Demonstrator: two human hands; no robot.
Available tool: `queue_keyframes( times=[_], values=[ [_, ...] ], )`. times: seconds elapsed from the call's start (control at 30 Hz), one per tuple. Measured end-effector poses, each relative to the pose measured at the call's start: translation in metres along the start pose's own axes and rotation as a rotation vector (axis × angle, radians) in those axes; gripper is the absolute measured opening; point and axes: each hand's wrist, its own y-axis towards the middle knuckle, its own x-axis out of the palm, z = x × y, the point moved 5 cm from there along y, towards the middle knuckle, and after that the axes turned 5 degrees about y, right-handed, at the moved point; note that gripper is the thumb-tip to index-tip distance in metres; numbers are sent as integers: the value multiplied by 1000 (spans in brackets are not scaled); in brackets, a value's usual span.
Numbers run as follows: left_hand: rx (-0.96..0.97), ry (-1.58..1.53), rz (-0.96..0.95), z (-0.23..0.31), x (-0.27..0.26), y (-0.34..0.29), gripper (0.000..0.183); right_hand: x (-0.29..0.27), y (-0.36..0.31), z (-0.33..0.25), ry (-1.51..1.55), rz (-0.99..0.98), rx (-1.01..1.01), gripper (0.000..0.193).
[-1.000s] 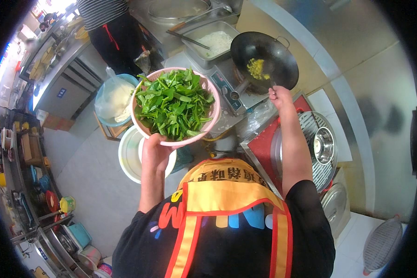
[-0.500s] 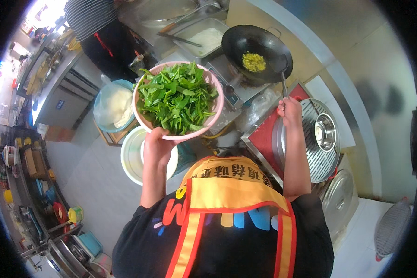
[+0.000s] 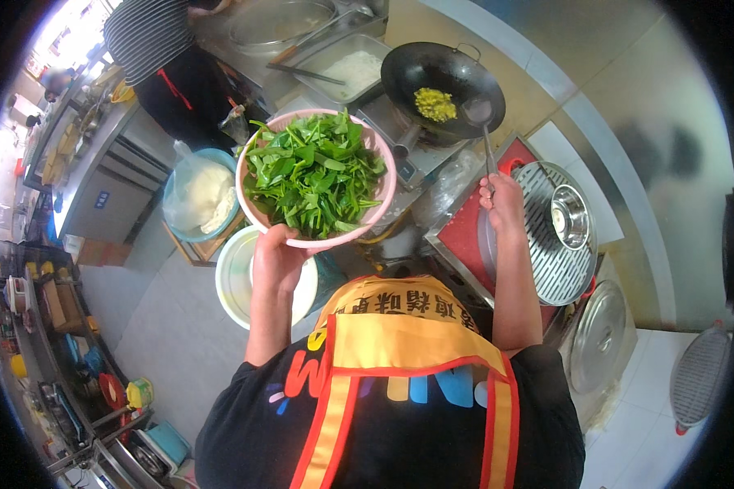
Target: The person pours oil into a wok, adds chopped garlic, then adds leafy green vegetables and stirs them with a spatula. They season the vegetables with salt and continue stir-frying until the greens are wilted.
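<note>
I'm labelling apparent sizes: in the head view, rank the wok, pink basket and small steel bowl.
1. Pink basket
2. Wok
3. Small steel bowl
True sizes are unsure: the first looks nearer.

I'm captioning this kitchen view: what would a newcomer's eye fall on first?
Probably the pink bowl heaped with green leaves, held in the left hand, left of centre. Next, the dark wok of yellow food, upper right, the right hand holding a utensil over it. The orange apron stands out below centre.
</note>
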Motion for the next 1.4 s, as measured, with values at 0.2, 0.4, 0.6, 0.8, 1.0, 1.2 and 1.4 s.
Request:
queue_keyframes(
  times=[0.2, 0.4, 0.6, 0.8, 1.0, 1.2, 1.4],
  values=[
    [-4, -81, -15, 1, 0, 4, 46, 3, 7, 8, 24, 9, 13, 6],
    [-2, -71, 35, 8, 12, -5, 29, 2, 14, 12, 29, 5, 21, 3],
    [-6, -83, 3, -3, -6, 9, 49, 3, 17, 16, 35, -21, 26, 6],
    [-6, -96, -3, -3, -8, 14, 52, 3, 13, 15, 58, -20, 35, 3],
    [9, -149, -28, -2, -10, 16, 55, -1, 2, 14, 41, 0, 37, 4],
    [96, 9, -89, -2, -24, 19, 54, -5, -4, 13, 14, -1, 35, 5],
    [174, -129, 4, 9, 10, 7, 58, -9, 10, -4, 9, -70, 16, 5]
  ],
)
